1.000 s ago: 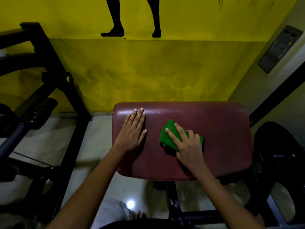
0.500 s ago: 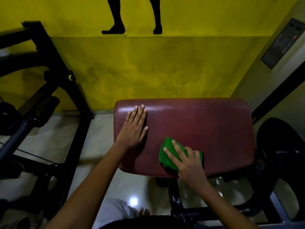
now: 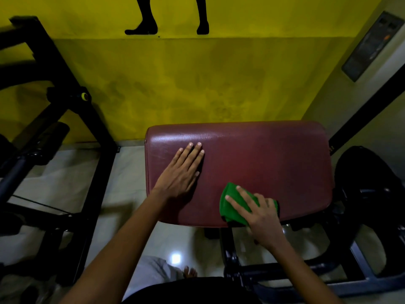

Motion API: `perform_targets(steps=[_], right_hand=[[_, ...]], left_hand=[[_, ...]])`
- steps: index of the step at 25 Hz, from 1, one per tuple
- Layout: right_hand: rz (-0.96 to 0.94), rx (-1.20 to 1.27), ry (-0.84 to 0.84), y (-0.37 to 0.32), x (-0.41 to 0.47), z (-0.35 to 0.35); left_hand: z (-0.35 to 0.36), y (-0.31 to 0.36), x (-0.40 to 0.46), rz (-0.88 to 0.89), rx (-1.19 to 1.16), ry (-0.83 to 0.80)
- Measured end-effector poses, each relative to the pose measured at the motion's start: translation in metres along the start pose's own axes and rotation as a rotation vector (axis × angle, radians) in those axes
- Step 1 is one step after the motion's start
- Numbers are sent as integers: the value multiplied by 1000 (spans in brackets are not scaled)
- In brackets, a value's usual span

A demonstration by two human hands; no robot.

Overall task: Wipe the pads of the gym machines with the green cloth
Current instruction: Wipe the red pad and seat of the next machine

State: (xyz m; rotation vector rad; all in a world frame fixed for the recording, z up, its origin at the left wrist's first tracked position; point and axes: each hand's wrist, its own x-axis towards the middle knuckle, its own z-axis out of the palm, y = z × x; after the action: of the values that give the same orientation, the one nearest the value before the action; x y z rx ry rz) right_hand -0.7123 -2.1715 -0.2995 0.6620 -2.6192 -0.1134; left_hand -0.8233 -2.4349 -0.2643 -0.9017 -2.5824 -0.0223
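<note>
Right hand [image 3: 262, 216] is pressing the green cloth [image 3: 233, 208] flat under spread fingers, down at the near edge of the maroon pad [image 3: 274, 159], same spot as half a second ago. Left hand [image 3: 183, 172] (fingers straight, holding nothing) has slid a bit rightward, resting just up-left of the cloth.

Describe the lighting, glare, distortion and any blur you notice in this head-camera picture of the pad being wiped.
Head view: dim, warm light; soft sheen along the far edge of the maroon pad; a bright glare spot on the floor tile; wide-angle bending of the black frame at left; right hand on the green cloth slightly soft, left hand sharper.
</note>
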Motion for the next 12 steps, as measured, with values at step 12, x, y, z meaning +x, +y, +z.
perform_targets(steps=[12], right_hand=[[361,71,-18,22,65,-16]], left_hand=[[3,22,34,26,-16,-81]])
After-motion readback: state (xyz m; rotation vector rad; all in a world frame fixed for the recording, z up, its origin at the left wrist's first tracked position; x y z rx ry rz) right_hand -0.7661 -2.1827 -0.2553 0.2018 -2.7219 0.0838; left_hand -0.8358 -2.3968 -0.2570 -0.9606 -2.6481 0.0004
